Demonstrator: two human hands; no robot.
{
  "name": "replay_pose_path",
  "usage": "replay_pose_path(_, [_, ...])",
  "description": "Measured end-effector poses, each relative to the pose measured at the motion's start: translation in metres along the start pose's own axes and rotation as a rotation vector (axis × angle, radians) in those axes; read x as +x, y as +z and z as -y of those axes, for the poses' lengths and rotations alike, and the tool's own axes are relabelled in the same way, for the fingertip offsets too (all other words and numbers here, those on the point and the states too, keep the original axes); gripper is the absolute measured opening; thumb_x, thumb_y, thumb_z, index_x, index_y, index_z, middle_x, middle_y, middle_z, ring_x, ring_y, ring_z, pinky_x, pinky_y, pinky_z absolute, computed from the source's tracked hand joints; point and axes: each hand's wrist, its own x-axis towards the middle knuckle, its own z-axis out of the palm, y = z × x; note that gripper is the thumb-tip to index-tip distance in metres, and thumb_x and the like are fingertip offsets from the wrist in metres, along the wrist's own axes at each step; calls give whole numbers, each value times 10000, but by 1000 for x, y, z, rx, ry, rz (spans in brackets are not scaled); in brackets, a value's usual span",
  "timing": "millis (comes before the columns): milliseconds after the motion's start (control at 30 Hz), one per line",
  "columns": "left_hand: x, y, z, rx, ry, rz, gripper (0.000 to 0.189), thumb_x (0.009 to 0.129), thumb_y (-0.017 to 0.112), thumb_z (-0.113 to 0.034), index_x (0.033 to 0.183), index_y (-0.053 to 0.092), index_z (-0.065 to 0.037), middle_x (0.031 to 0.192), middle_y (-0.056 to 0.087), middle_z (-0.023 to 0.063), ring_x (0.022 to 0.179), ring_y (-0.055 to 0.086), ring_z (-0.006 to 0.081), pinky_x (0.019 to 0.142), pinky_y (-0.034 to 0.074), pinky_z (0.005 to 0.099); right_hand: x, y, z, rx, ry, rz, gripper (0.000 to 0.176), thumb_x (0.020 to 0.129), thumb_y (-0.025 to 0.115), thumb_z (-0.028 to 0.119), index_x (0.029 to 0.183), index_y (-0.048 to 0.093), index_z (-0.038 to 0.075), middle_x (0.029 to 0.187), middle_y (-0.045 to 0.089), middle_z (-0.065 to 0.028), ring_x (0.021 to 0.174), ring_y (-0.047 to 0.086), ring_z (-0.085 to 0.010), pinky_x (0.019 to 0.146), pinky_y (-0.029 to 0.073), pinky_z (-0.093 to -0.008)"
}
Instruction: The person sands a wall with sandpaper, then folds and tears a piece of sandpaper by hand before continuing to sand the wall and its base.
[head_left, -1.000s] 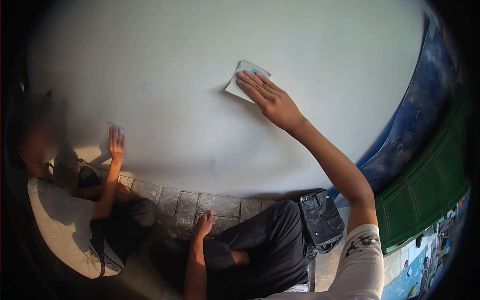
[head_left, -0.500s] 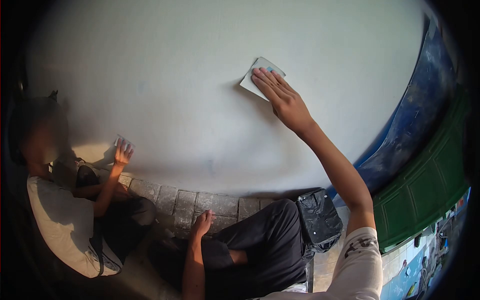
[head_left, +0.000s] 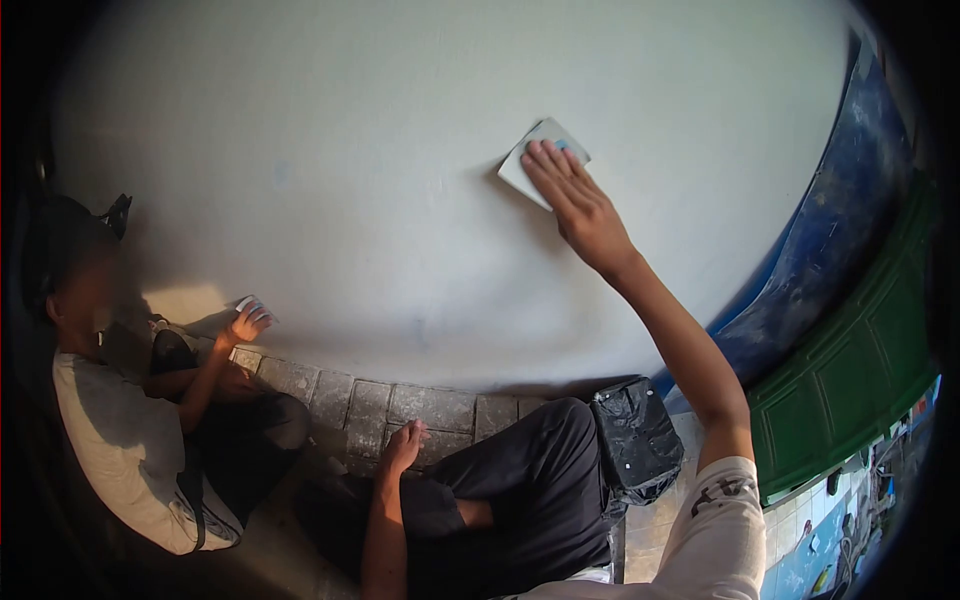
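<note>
My right hand [head_left: 577,198] lies flat against the pale wall [head_left: 380,150], arm stretched up. Under its fingers is a whitish sheet of sandpaper [head_left: 520,178] with a small blue mark, pressed to the wall. The sheet's grit side is hidden. Down by my knee, my left hand [head_left: 403,446] rests with its fingers loosely curled together; nothing shows in it. Dark trousers [head_left: 530,460] cover my bent legs below.
At left sits another person in a light shirt [head_left: 110,450], whose hand [head_left: 245,325] holds a similar small sheet near the wall. Grey paving blocks [head_left: 430,405] run along the wall's foot. A black plastic-covered container [head_left: 637,440], blue sheeting [head_left: 800,230] and a green panel [head_left: 850,370] stand at right.
My right hand and the sandpaper have slid slightly right and down on the wall. The other person's hand has moved down and turned. My left hand has stayed in place.
</note>
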Motion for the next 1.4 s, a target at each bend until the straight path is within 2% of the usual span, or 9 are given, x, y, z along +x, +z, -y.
replay_pose_path(267, [-6,-4,-11,58,-16,12,474,1068,365,-362,1154,615,31,999,718,158,875,706,248,734,572,347,-23,-3,4,-61,-87,114,522,874,554,30,1391,492,-3,1460,499,-102,1342,490,-232,1146,403,-392])
replay_pose_path(300, [-5,-4,-12,59,-14,9,474,1068,365,-362,1154,615,31,999,718,158,875,706,248,734,572,347,-29,2,8,-30,-256,154,520,866,557,38,1382,506,-2,1449,511,-105,1331,503,-236,1137,414,-393])
replay_pose_path(600, [-5,-2,-7,35,-23,31,512,1066,361,-401,1168,611,34,1058,704,166,942,702,256,766,578,351,-34,-3,1,-18,-175,114,492,863,553,-2,1354,521,-5,1447,512,-105,1335,497,-238,1142,410,-399])
replay_pose_path(700, [-3,2,2,7,-30,48,512,1065,364,-404,1161,612,34,1066,704,167,941,701,251,773,576,351,-26,-15,-14,-43,53,54,488,885,545,-7,1371,511,5,1473,484,-99,1362,464,-239,1151,394,-411])
replay_pose_path(867, [-3,1,-1,49,-35,24,491,1066,358,-391,1150,625,12,981,727,137,789,701,239,730,554,351,-28,-12,-5,60,-97,139,549,853,534,-80,1392,495,14,1437,518,-115,1352,470,-257,1150,390,-441])
replay_pose_path(967, [-3,2,3,21,-32,7,485,1065,354,-390,1148,630,0,973,728,135,765,701,236,725,554,351,-21,-22,-13,-43,80,56,510,878,517,-49,1385,509,12,1444,512,-117,1349,476,-257,1149,392,-431])
replay_pose_path(1100, [-5,2,0,61,-53,5,481,1065,353,-385,1148,630,-1,986,729,138,779,704,243,728,555,355,-28,-6,7,67,-142,185,541,856,528,-74,1388,504,21,1450,509,-99,1361,461,-252,1162,375,-444])
replay_pose_path(1267, [-2,4,10,12,5,-3,501,1062,350,-406,1157,628,-1,999,729,138,817,710,255,745,557,363,-16,-12,-7,-2,49,71,587,849,514,-88,1419,479,49,1480,474,-99,1388,423,-248,1184,344,-427])
replay_pose_path(1400, [-4,2,5,71,-37,12,502,1058,351,-424,1172,620,-15,998,730,130,806,709,265,756,556,372,-20,-8,6,4,-168,231,566,858,535,-35,1416,478,41,1464,496,-93,1357,465,-253,1158,386,-419])
